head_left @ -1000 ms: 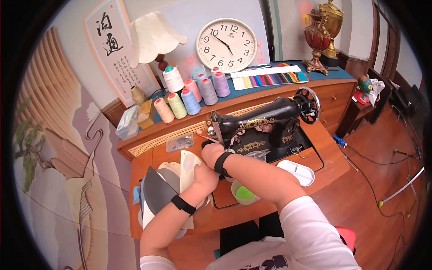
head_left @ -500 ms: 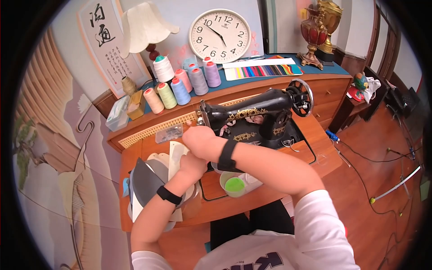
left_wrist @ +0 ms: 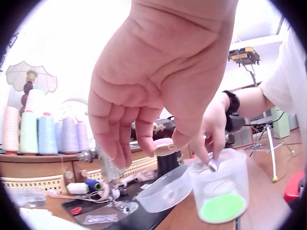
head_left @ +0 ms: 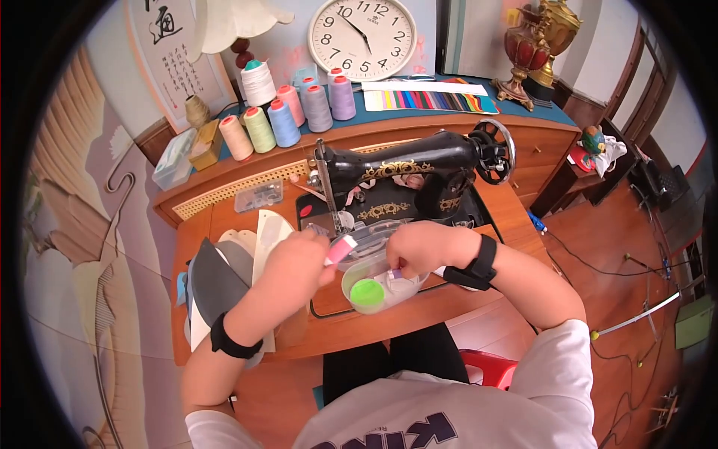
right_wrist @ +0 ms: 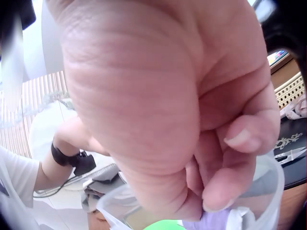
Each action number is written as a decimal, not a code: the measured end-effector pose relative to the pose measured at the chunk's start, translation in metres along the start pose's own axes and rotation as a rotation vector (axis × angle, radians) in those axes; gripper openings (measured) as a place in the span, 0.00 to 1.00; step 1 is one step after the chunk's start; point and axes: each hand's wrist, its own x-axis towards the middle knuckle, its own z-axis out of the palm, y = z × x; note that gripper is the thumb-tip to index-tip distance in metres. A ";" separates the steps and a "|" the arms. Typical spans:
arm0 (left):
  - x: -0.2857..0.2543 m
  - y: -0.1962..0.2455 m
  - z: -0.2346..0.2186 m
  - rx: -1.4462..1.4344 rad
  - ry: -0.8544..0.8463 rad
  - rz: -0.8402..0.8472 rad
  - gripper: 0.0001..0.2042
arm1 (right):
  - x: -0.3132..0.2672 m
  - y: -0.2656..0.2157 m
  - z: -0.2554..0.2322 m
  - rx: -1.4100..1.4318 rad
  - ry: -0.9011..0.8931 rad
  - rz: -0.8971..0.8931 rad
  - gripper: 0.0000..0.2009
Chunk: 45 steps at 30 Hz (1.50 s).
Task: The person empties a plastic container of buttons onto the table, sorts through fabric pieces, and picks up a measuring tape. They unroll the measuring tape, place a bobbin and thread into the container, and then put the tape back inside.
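Between the thumb and fingers of my left hand (head_left: 293, 260) is a small spool of pink thread (head_left: 342, 250) with pale ends, held above the table in front of the sewing machine (head_left: 400, 165). My right hand (head_left: 428, 247) reaches into a clear plastic tub (left_wrist: 195, 184), and its thumb and fingertips pinch a small purple spool (right_wrist: 214, 220) with white ends. Something bright green (head_left: 367, 292) lies at the tub's bottom. Beside the tub, toward the machine, sits a clear shallow lid (left_wrist: 165, 191).
Grey and cream cut pieces (head_left: 217, 273) lie at the table's left. A clear box (head_left: 259, 196) of small parts sits behind them. Several thread cones (head_left: 283, 123), a clock (head_left: 362, 37) and a colour card (head_left: 426, 100) line the back shelf. Small scissors (right_wrist: 290, 155) rest on the machine bed.
The hands, close together left of the machine's needle end before, have parted. The left now shows a pink spool; the right has moved rightward and down into the tub.
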 end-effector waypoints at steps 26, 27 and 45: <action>0.010 0.036 0.023 0.021 0.021 0.212 0.12 | -0.034 -0.005 -0.007 -0.232 0.357 0.164 0.05; 0.016 0.039 0.023 0.001 -0.026 0.237 0.12 | -0.037 -0.002 0.001 -0.201 0.381 0.188 0.04; 0.062 0.059 0.060 0.065 -0.465 0.409 0.06 | -0.035 0.007 0.037 -0.018 0.451 0.239 0.05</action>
